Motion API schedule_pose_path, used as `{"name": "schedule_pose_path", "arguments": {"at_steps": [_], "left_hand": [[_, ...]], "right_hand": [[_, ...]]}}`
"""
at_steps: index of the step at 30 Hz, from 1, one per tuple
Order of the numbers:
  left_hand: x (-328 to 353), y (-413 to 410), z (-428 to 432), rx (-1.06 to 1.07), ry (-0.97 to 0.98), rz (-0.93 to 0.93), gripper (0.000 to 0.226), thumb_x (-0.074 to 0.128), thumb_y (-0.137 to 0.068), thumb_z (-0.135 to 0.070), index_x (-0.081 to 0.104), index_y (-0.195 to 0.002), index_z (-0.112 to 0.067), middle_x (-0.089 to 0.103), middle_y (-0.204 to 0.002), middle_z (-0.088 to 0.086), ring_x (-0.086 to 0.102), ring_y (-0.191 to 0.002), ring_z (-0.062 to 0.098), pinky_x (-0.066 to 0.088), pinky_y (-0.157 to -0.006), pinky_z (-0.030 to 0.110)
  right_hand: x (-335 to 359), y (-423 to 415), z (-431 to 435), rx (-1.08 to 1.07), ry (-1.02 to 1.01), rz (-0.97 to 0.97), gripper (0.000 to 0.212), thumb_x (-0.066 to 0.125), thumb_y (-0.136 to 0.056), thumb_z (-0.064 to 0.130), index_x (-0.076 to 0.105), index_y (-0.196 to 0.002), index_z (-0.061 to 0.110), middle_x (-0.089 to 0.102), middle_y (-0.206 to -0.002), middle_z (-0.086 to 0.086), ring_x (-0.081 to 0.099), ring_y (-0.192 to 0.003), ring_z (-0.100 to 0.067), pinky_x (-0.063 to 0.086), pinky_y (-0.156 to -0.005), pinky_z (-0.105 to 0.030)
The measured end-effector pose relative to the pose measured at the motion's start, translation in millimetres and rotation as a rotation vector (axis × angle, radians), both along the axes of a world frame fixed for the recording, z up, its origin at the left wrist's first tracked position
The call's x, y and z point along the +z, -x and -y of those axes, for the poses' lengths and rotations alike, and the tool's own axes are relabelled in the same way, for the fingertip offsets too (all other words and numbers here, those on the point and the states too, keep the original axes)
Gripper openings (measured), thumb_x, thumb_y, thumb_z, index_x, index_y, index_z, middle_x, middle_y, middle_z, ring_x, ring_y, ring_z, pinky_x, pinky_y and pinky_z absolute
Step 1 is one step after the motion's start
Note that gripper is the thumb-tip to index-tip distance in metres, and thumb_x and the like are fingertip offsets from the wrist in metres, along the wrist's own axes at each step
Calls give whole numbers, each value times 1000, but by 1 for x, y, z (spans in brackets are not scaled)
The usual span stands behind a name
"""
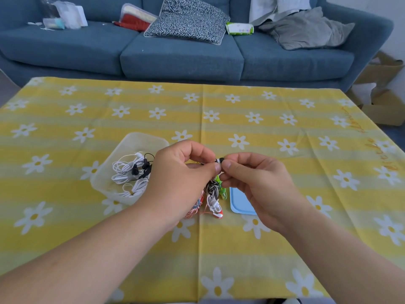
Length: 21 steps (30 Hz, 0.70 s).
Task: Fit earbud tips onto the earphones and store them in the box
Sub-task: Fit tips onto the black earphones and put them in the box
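Note:
My left hand [184, 172] and my right hand [254, 181] meet above the table's middle. Between their fingertips is a white earbud with a black tip [219, 160]; my left hand pinches the earbud and my right hand pinches the tip end. Its black-and-white braided cable [212, 188] hangs down from the hands. A translucent box [131, 141] stands to the left, holding white and black earphones [131, 172]. More earphones, orange-red [217, 212] and green [221, 185], lie below the hands, partly hidden.
A light blue lid [238, 205] lies flat to the right of the earphone pile, partly under my right hand. The table has a yellow cloth with daisies [285, 128]. Behind it stands a blue sofa [182, 55] with cushions and clutter. Cardboard boxes [383, 99] sit at right.

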<state>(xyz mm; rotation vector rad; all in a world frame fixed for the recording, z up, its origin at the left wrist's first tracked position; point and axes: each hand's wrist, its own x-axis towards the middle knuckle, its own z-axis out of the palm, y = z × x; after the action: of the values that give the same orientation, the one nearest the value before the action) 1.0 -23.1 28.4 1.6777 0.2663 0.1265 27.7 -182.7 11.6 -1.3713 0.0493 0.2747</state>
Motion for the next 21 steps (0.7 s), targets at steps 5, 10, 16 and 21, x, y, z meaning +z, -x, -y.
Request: {"name": "schedule_pose_path", "arguments": {"at_steps": [5,10,16,21], "left_hand": [[2,-2,-3,-5,-39,14,20,87,-76,-8,75,-85,-21,77,-84,-3,77,-75,16,63,-79,37],[0,-3,-7,10,-41,15,22,87,-76,-7,76,-89,-22,78,-86,-5,76,-74,12,64,-81,37],[-3,-6,-11,-2,-24,1,29,81,-83,-5,78,-103,-27,77,-96,-5,78,-86,19,62,-88,41],[-2,-6,-18,-90,-41,-33,30,72,-93,-10,78,-109,-34,79,-93,-10,76,-93,14,60,-94,37]], "right_hand": [[1,-1,0,-33,87,55,9,68,-93,-1,75,-97,1,71,-81,-12,66,-73,-24,56,-73,-35],[1,4,-2,-69,88,61,19,63,-93,-8,76,-101,4,75,-86,-16,71,-76,-25,61,-79,-37],[-2,10,-9,6,324,159,43,59,-92,-6,79,-104,30,73,-97,-1,70,-81,-19,60,-82,-53],[-3,10,-11,34,418,234,47,62,-93,-1,75,-115,39,70,-104,8,67,-98,-14,56,-95,-50]]}}
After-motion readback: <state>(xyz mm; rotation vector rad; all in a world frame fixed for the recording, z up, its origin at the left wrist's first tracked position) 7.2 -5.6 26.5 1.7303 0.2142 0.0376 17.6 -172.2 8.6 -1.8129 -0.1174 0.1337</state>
